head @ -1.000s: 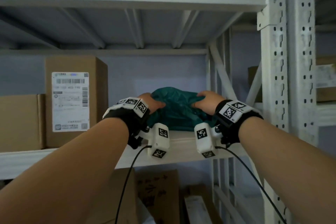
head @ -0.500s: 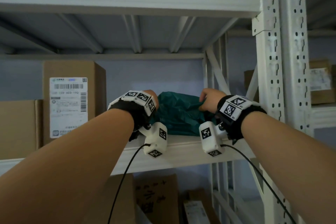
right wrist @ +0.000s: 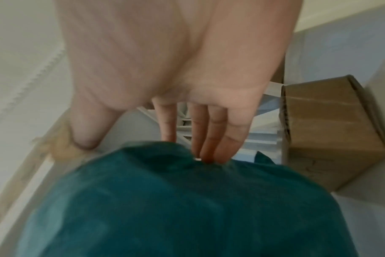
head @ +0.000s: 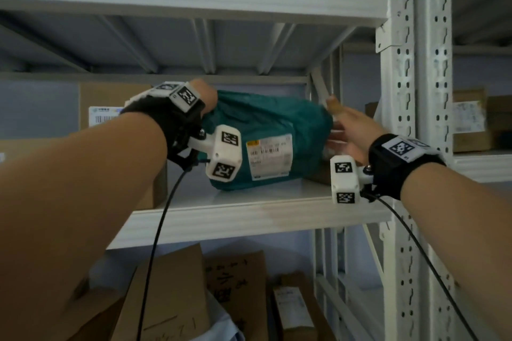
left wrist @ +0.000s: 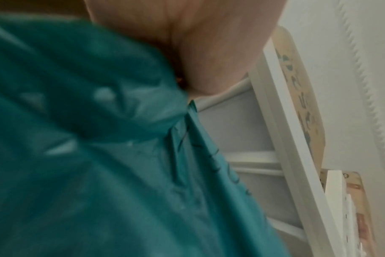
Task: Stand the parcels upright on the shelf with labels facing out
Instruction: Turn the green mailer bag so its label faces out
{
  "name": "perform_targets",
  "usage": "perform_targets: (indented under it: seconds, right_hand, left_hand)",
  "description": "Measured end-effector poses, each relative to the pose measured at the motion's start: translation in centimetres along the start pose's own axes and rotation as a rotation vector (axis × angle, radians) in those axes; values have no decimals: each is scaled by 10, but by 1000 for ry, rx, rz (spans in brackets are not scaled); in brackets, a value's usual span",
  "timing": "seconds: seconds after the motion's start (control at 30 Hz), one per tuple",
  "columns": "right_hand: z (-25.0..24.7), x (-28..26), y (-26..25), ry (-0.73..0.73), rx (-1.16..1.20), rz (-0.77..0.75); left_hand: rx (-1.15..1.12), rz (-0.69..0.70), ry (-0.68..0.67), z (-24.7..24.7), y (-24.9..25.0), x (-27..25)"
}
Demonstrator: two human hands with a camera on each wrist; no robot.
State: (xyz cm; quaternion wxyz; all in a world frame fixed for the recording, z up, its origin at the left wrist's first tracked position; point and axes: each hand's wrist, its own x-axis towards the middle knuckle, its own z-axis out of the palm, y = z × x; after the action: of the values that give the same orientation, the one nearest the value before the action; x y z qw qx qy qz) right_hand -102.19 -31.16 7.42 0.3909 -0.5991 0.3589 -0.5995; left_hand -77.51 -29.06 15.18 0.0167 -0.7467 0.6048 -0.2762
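Note:
A teal poly-bag parcel (head: pixel 266 124) stands on the white shelf board (head: pixel 249 216), its white barcode label (head: pixel 270 156) facing out toward me. My left hand (head: pixel 206 95) grips the parcel's upper left corner; in the left wrist view the plastic (left wrist: pixel 77 156) puckers into the palm (left wrist: pixel 187 43) and the fingers are hidden behind it. My right hand (head: pixel 346 127) lies against the parcel's right side. In the right wrist view its straight fingers (right wrist: pixel 209 139) touch the bag's edge (right wrist: pixel 165 191), with the thumb spread apart.
A tall brown box with a label (head: pixel 110 108) stands left of the parcel, behind my left arm. A small cardboard box (right wrist: pixel 330 130) sits behind the parcel on the right. The perforated shelf post (head: pixel 399 119) is close to my right hand. More boxes (head: pixel 235 285) lie below.
The parcel went from slumped with no label showing to standing with its label facing out. My right hand let go of its grip and now lies flat against the right side.

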Motion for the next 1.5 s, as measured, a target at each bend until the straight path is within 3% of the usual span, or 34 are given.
perform_targets:
  seconds: [0.1, 0.2, 0.4, 0.57, 0.67, 0.7, 0.8, 0.9, 1.07, 1.1, 1.23, 1.37, 1.5]
  right_hand:
    - [-3, -8, -5, -56, 1, -29]
    - [-2, -10, -3, -113, -68, -21]
    - [5, -13, 7, -126, -110, 117]
    - [11, -4, 14, -70, -338, 82]
    - [12, -1, 17, -63, -395, 83]
    - [12, 0, 18, -70, -403, 91]
    - [11, 2, 24, -119, -423, 129]
    - [16, 1, 29, -159, -390, 167]
    - [25, 7, 36, -161, -355, 194]
    - [27, 9, 37, -148, -350, 200]
    - [32, 17, 43, -106, -474, 190]
    - [29, 37, 63, -121, -396, 224]
    - [28, 44, 71, -178, -526, 238]
  left_hand:
    - [208, 38, 58, -8, -14, -1]
    - [77, 15, 37, -13, -22, -4]
    - [71, 105, 73, -13, -20, -7]
    - [-122, 90, 114, -8, -22, -13]
    - [-372, 1, 147, 1, -24, -14]
    - [-548, -29, 171, 6, -27, -10]
    - [-1378, -158, 136, 11, -27, -5]
    - [-1692, -193, 56, 9, -22, -13]
    - [-1272, 116, -226, 16, -10, -35]
    - [-1174, 131, -221, 20, -9, -32]
    - [-681, 155, 28, 25, -4, -32]
    - [-467, 217, 83, 23, -5, -40]
    - [-346, 206, 78, 23, -7, -41]
